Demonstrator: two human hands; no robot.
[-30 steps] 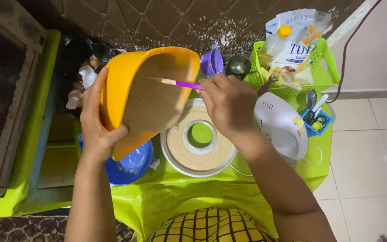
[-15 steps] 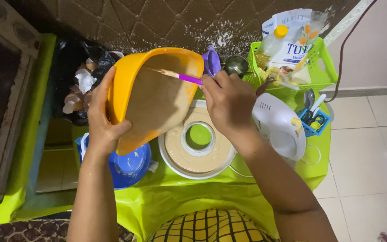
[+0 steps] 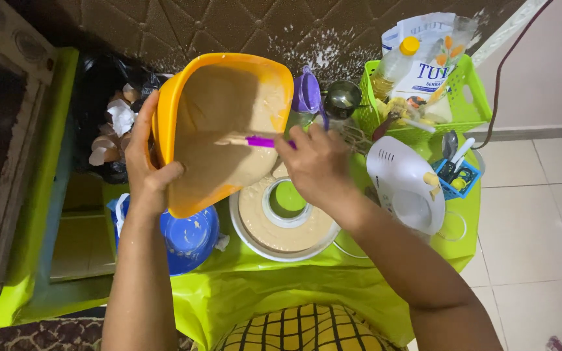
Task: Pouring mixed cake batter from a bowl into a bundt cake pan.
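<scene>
Since a moment ago the orange bowl has tipped a little further, its mouth turned more toward the camera, and the spatula has slid lower across the batter inside it. The bowl is held tilted above the near-left edge of the ring cake pan, its lower lip overlapping the pan's rim. The left hand grips the bowl's left rim, thumb on the inside edge and fingers wrapped behind. The right hand is closed around the purple handle of the spatula, whose pale blade lies flat against the batter-coated wall of the bowl. This hand hovers just over the pan's far side. The pan sits on the lime green table, already holding pale batter around its centre tube. Just left of the pan, under the bowl, stands a blue bowl. To the right lies a white hand mixer, and behind it a green basket with packets and a bottle. A purple cup stands behind the bowl. Eggshells lie in a dark bag at far left.
</scene>
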